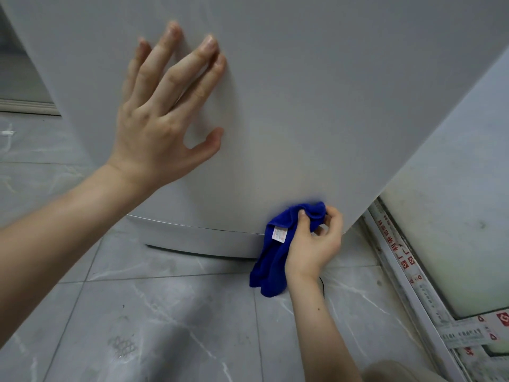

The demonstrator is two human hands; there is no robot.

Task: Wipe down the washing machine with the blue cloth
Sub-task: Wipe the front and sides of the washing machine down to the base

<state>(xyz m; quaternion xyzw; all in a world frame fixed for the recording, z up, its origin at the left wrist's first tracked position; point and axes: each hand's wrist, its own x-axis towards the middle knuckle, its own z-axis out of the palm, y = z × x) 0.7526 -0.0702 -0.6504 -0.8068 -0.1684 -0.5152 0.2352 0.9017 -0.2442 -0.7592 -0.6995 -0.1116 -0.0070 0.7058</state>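
The white washing machine [303,92] fills the upper part of the view, its flat side panel facing me and its base strip just above the floor. My left hand [162,111] rests flat on the panel with fingers spread. My right hand [314,244] grips the bunched blue cloth [275,249] low down near the panel's bottom right corner. The cloth's upper fold presses against the machine. Its white label shows, and the loose end hangs down to the floor.
Grey marble-look floor tiles [165,312] lie below. At the right runs a white door frame [407,285] with red-printed protective tape, beside a frosted glass pane [451,230]. A thin dark cable [322,285] lies on the floor by my right wrist.
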